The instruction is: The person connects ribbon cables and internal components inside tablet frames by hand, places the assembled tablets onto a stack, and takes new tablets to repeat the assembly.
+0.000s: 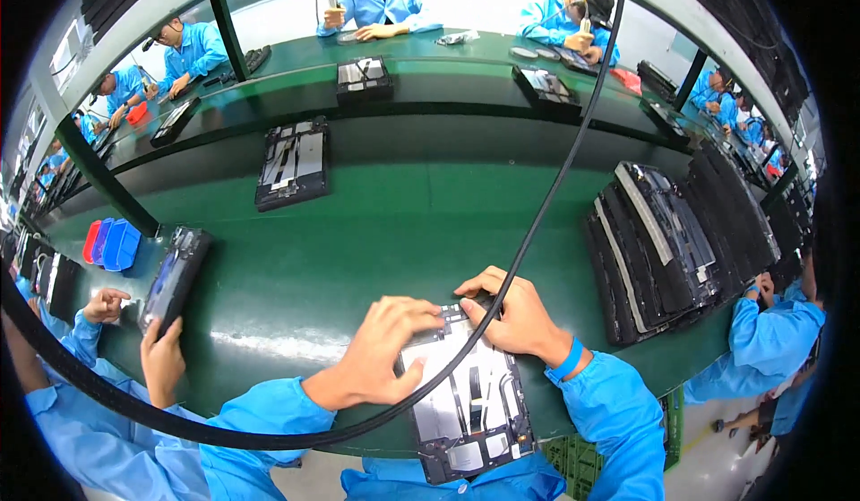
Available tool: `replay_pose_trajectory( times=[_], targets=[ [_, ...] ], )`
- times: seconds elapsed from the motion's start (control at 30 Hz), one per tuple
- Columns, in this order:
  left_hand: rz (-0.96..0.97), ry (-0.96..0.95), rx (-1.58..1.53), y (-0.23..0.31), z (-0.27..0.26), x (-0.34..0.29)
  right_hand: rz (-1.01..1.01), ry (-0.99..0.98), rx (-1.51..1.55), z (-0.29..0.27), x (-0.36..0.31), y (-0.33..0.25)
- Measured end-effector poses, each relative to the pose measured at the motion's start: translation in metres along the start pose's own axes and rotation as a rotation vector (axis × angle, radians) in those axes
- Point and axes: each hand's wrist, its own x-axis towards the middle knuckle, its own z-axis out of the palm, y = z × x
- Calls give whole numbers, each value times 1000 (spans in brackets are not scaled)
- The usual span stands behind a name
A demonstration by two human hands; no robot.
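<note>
An opened tablet-like device (452,404) lies before me at the near table edge, silver battery packs and dark strips showing inside its black frame. My left hand (381,344) rests over its upper left part, fingers reaching toward the far end, thumb spread apart. At the far right corner, my right hand (520,317) grips the device, thumb on top and forefinger beyond the edge. A thick black cable (448,367) passes in front of the device and hides part of it. Both wrists have blue sleeves; a blue band (567,358) circles the right one.
Stacked device housings (654,250) stand at right. Another opened device (294,162) lies farther back on the green table (430,223). At left, a co-worker's hand (162,362) holds a device (176,277) near blue and red bins (120,243). More people work across the bench.
</note>
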Motion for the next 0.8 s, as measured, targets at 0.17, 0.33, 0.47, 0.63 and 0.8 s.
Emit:
replay_pose_trajectory(
  times=[0.17, 0.33, 0.47, 0.63, 0.8],
  targets=[
    [446, -222, -83, 58, 18, -36, -176, -48, -94, -8, -4, -6],
    [656, -472, 342, 97, 39, -58, -104, -22, -231, -16, -1, -7],
    [348, -396, 504, 68, 9, -41, 43, 129, -438, -47, -9, 4],
    [-68, -146, 735, 5, -39, -15, 462, -2, -311, -76, -53, -31],
    [-382, 25, 229, -22, -26, 29, 21, -402, 20, -2, -133, -103]
  ],
)
